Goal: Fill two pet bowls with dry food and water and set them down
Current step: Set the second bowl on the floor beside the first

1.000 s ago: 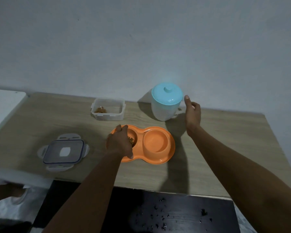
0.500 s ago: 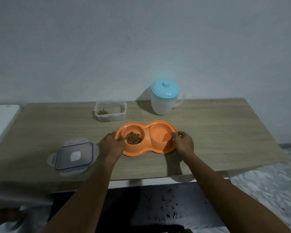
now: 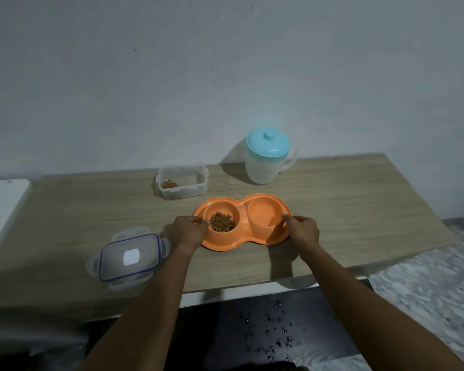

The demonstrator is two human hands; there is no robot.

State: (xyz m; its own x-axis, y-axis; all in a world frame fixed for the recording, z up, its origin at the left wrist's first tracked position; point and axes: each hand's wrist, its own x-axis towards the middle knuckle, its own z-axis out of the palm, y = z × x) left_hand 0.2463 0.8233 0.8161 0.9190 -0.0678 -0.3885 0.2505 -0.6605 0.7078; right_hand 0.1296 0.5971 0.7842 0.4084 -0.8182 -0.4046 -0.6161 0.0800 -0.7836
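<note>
So the double bowl (image 3: 243, 223) sits on the table (image 3: 359, 210), with kibble (image 3: 222, 222) in its left well. The food tub (image 3: 182, 183) is behind it and a bit left, and the jug (image 3: 267, 159) is behind it, slightly right. The lid (image 3: 130, 257) lies front-left of it. The left hand (image 3: 188, 232) grips its left end and the right hand (image 3: 303, 231) its right end.

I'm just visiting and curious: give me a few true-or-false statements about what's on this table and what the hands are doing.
1. The left hand and the right hand both grip the orange double bowl. True.
2. The kibble lies in the bowl's right compartment. False: it lies in the left one.
3. The jug has its blue lid off. False: the lid sits on the jug.
4. The clear container stands open; the purple-edged lid lies apart on the table. True.
</note>
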